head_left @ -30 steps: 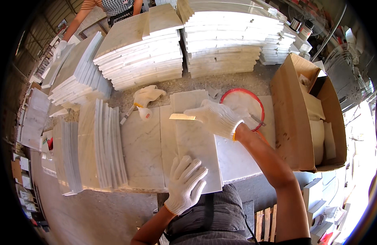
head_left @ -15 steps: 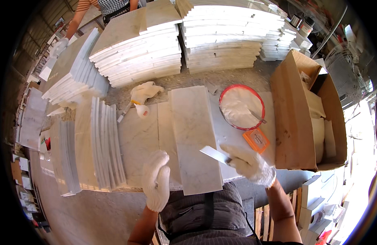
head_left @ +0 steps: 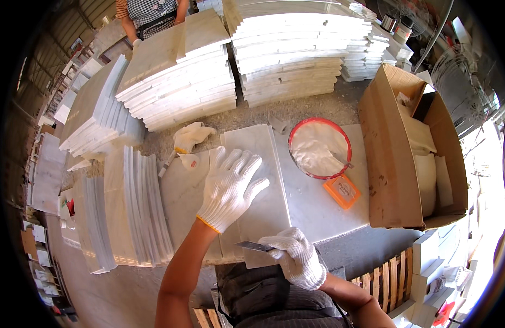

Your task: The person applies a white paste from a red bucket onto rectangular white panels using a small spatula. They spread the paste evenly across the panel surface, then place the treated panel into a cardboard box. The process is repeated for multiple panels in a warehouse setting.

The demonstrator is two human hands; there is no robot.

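In a white knit glove, my left hand (head_left: pixel 230 188) is open, fingers spread, over the upper left part of a long pale marble slab (head_left: pixel 269 186). Whether the palm presses on the stone I cannot tell. My right hand (head_left: pixel 297 258), also gloved, is closed around a flat-bladed scraper (head_left: pixel 254 246). Its blade points left, above the slab's near end. To the right lies a round red-rimmed pan (head_left: pixel 350 146) of white paste. An orange box (head_left: pixel 343 191) sits just below it. Beyond my left hand are a crumpled glove (head_left: pixel 192 135) and a small white squeeze bottle (head_left: pixel 188 161).
Tall stacks of marble slabs (head_left: pixel 288 49) line the table's far side. Upright slabs (head_left: pixel 146 208) stand at the left. A cardboard box (head_left: pixel 386 158) occupies the right end. Past the far left stacks stands another person (head_left: pixel 151 16). A wooden pallet (head_left: pixel 392 279) lies below right.
My left hand has moved up and right from the near edge, its fingers spreading over the slab. My right hand has come left and nearer with the scraper. The other person has shifted position.
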